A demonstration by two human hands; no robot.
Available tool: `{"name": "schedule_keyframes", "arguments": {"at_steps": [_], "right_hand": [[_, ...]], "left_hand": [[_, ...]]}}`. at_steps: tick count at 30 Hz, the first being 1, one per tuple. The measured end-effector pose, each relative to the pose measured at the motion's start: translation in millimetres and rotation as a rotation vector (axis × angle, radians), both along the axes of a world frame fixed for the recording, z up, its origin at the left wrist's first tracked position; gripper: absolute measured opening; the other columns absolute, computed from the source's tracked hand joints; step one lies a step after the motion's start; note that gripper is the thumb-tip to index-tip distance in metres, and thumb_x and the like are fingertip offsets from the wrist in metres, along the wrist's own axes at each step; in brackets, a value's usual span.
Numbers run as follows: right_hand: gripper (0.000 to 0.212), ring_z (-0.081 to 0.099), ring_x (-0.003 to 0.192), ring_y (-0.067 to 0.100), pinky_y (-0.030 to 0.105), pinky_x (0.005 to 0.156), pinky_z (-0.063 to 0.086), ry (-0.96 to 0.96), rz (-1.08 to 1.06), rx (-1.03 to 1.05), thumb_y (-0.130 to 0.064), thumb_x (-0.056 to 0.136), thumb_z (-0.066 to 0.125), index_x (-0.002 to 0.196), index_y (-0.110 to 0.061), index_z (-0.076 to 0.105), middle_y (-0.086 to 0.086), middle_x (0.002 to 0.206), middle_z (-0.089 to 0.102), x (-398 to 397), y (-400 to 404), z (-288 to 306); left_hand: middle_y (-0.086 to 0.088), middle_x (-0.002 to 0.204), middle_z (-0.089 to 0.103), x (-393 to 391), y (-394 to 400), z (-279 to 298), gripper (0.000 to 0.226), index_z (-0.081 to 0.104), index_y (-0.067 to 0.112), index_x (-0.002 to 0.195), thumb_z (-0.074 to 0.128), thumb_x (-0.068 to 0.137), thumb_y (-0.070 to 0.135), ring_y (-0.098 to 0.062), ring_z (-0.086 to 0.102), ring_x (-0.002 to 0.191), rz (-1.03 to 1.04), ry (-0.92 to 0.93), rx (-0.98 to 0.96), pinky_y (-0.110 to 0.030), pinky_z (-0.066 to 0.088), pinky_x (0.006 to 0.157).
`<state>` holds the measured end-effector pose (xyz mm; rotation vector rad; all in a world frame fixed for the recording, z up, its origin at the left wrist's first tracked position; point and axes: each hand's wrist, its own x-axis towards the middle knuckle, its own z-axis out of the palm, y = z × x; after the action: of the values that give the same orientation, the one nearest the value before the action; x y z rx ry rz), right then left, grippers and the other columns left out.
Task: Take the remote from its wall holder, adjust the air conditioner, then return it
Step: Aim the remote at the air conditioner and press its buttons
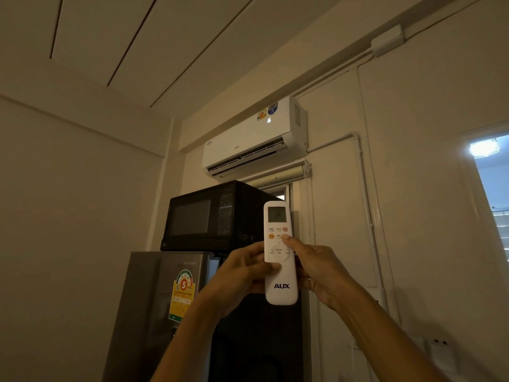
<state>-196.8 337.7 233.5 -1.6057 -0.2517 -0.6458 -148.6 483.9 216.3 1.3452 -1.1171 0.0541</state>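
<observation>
A white AUX remote stands upright in front of me, its small screen at the top and its front facing me. My left hand wraps it from the left, thumb across its middle. My right hand holds its right side, and that thumb rests on a button in the lower row of small buttons. High on the wall hangs the white air conditioner, its flap open and a lit digit showing on its front. The wall holder is not in view.
A black microwave sits on a grey fridge just behind and left of my hands. A rolled blind hangs under the air conditioner. White pipes run down the wall at right. A bright doorway opens at far right.
</observation>
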Motion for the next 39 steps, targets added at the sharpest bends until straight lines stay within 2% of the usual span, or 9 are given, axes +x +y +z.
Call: {"name": "schedule_keyframes", "arguments": {"at_steps": [6,17,22,29,35,39], "right_hand": [[0.015,0.067,0.074,0.020,0.033,0.059,0.054,-0.012,0.014,-0.010,-0.036,0.084,0.058,0.085,-0.021,0.060,0.004,0.086,0.068,-0.7,-1.9,0.3],[0.020,0.067,0.077,0.021,0.033,0.060,0.054,0.006,0.020,-0.005,-0.036,0.084,0.058,0.092,-0.018,0.061,0.007,0.090,0.068,-3.6,-3.4,0.7],[0.018,0.067,0.076,0.021,0.032,0.057,0.053,0.013,0.026,-0.005,-0.036,0.084,0.058,0.089,-0.019,0.060,0.006,0.088,0.068,-4.1,-3.3,2.4],[0.026,0.067,0.076,0.021,0.033,0.059,0.054,0.031,0.022,-0.003,-0.036,0.084,0.059,0.098,-0.015,0.061,0.007,0.090,0.069,-5.8,-2.9,3.5],[0.020,0.068,0.077,0.022,0.033,0.059,0.054,0.020,0.026,-0.017,-0.036,0.084,0.058,0.091,-0.018,0.061,0.007,0.090,0.069,-5.8,-4.2,3.4],[0.018,0.067,0.076,0.022,0.034,0.061,0.055,0.016,0.026,-0.018,-0.036,0.084,0.058,0.089,-0.019,0.060,0.006,0.088,0.068,-6.4,-4.2,3.3]], "left_hand": [[-0.002,0.106,0.070,-0.2,-0.7,1.0,0.038,0.052,0.024,0.117,0.053,0.087,0.000,-0.018,0.069,0.098,0.003,-0.007,0.005,-0.031,0.059,0.073],[-0.005,0.110,0.068,-2.2,-2.1,0.2,0.039,0.050,0.021,0.120,0.053,0.087,0.001,-0.020,0.068,0.099,0.014,0.000,0.013,-0.033,0.059,0.075],[-0.003,0.107,0.069,-2.6,-2.0,1.2,0.038,0.052,0.021,0.119,0.054,0.087,0.000,-0.019,0.069,0.097,0.015,0.011,0.003,-0.033,0.060,0.074],[-0.005,0.110,0.069,-4.0,-2.5,1.9,0.040,0.050,0.019,0.122,0.054,0.087,0.000,-0.019,0.069,0.098,0.018,0.015,0.006,-0.033,0.060,0.074],[-0.009,0.114,0.067,-4.4,-2.0,1.3,0.043,0.048,0.017,0.126,0.054,0.087,0.000,-0.022,0.068,0.102,0.019,0.015,0.013,-0.036,0.059,0.078],[-0.006,0.111,0.068,-4.7,-2.0,1.6,0.040,0.050,0.020,0.121,0.054,0.087,0.001,-0.021,0.068,0.101,0.009,0.015,0.008,-0.035,0.059,0.077]]}}
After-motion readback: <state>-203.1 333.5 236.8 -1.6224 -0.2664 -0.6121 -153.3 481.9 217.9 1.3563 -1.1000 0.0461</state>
